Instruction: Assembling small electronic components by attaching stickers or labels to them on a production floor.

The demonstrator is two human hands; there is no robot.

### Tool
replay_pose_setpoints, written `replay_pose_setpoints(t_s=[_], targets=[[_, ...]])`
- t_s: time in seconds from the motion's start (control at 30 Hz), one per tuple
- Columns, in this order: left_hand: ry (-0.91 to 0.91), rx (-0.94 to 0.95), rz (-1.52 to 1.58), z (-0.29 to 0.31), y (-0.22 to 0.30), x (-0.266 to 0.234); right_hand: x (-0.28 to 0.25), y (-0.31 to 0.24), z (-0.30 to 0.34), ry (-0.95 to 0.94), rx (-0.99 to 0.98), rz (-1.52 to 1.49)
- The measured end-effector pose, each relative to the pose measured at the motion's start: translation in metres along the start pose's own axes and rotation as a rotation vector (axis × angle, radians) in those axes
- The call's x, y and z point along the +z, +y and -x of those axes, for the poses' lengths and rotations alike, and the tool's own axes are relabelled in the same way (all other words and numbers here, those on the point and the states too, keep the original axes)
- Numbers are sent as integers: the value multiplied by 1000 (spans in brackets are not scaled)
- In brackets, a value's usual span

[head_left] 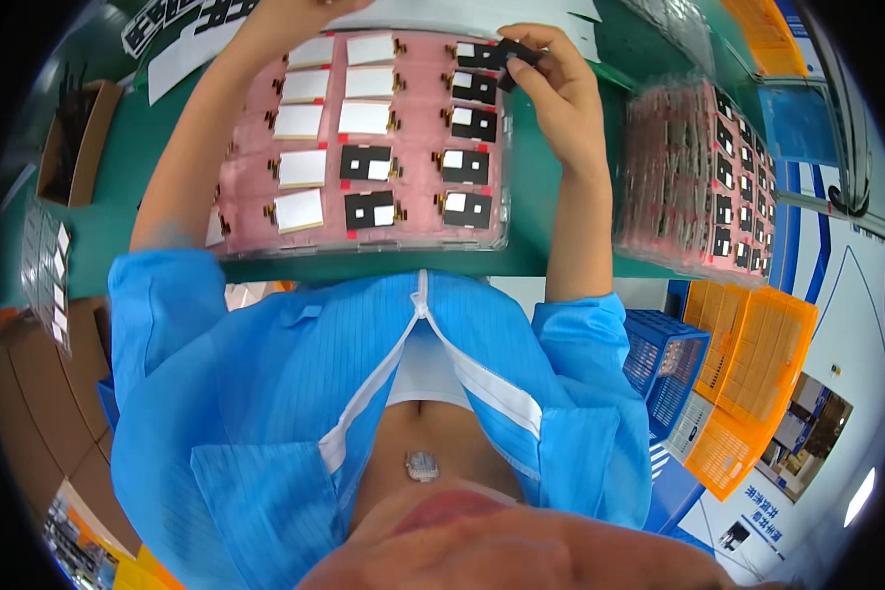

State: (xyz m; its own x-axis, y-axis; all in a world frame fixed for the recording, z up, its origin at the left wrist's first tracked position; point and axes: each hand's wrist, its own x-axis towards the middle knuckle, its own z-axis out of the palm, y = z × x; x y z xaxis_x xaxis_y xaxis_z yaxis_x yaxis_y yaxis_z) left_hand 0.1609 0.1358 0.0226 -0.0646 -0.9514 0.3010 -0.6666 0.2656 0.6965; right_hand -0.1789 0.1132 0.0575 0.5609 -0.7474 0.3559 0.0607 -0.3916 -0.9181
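Observation:
My right hand (pixel 568 93) pinches a black die-cut sheet piece (pixel 514 61) between thumb and fingers, above the far right corner of a pink tray (pixel 418 138). The tray holds small flat panels in columns, with brownish tabs. Several panels are plain white (pixel 369 83); others carry black pieces with white squares (pixel 367 163). The right column is covered with such black pieces (pixel 473 124). My left hand (pixel 310 12) is over the tray's far left side, cut off by the upper edge, so its fingertips are hidden.
Right of the tray stands a stack of clear trays (pixel 664 177) with similar panels. A cardboard box (pixel 74 143) of dark strips is at left. White sheets (pixel 202 61) and black cut pieces (pixel 157 22) lie at the far side. Blue (pixel 664 369) and orange crates (pixel 752 383) stand right.

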Motion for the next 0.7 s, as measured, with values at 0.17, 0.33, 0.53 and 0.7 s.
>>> replay_pose_setpoints(t_s=[0.17,0.33,0.53,0.7], targets=[[-178,-30,-82,81,62,2,7,-16,14,-173,-38,94],[-62,-52,-190,106,70,27,30,-17,11,-149,222,-23],[-57,-68,-203,109,68,33,31,14,15,-105,161,23],[-44,-72,-201,113,68,35,47,15,2,-220,-112,161]])
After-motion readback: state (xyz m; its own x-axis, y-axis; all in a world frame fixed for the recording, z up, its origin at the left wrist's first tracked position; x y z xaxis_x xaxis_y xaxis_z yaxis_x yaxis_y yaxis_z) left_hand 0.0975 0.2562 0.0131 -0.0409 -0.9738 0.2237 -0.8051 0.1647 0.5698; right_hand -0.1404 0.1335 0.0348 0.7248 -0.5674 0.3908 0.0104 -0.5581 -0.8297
